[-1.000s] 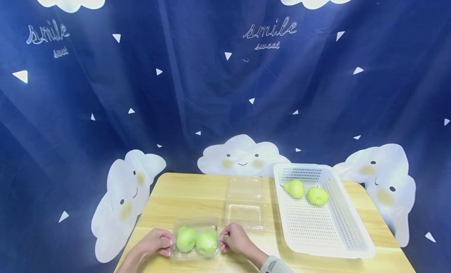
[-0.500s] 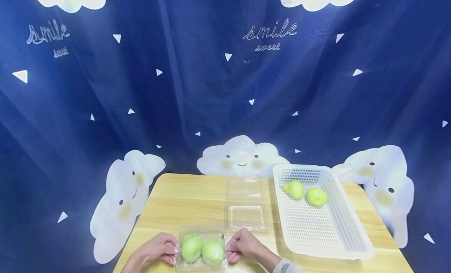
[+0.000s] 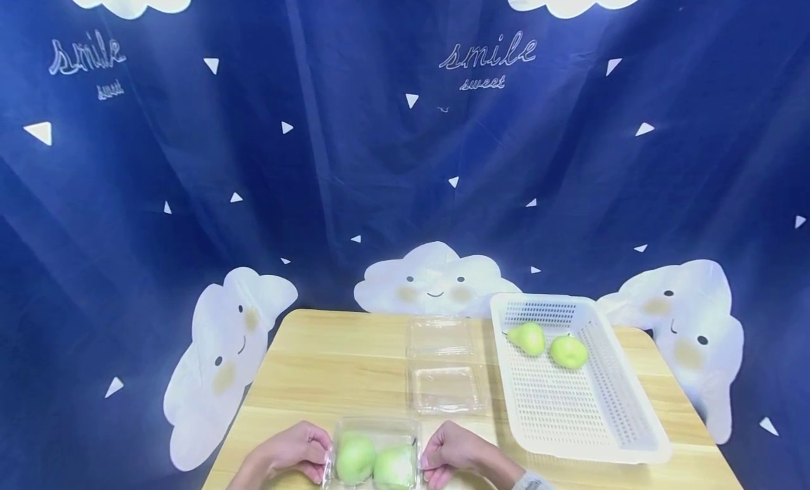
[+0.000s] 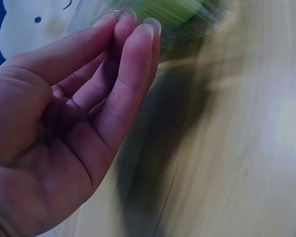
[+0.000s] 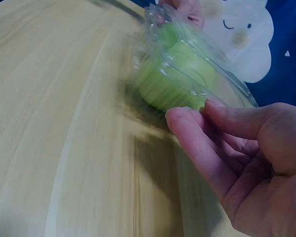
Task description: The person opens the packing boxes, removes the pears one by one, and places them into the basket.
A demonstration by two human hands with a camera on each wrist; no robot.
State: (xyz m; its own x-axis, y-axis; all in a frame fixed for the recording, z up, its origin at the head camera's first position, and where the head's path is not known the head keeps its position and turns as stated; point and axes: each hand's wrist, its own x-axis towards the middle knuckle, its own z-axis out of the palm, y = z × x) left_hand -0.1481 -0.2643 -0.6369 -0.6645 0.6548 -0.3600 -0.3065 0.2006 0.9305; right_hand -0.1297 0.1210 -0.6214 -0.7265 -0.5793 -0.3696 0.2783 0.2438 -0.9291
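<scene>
A transparent plastic clamshell box [image 3: 377, 425] with two green fruits inside is at the table's near edge in the head view. Its left fruit [image 3: 355, 458] and right fruit [image 3: 395, 467] look like pears. My left hand [image 3: 296, 449] pinches the box's left edge between thumb and fingertips. On the opposite edge, my right hand [image 3: 457, 453] pinches the plastic the same way. In the right wrist view the box [image 5: 187, 74] casts a shadow on the wood and seems raised off it. The head view's lower border cuts off its near side.
A second transparent box [image 3: 446, 390] lies opened flat on the wooden table [image 3: 329, 356], beyond my right hand. To the right stands a white perforated basket [image 3: 633, 413] holding a pear [image 3: 528, 339] and another green fruit [image 3: 568, 352]. A blue curtain [image 3: 354, 159] hangs behind.
Both hands have moved the filled box toward me and somewhat to the right, keeping their grip on its two sides. The basket and the flat box stay in place.
</scene>
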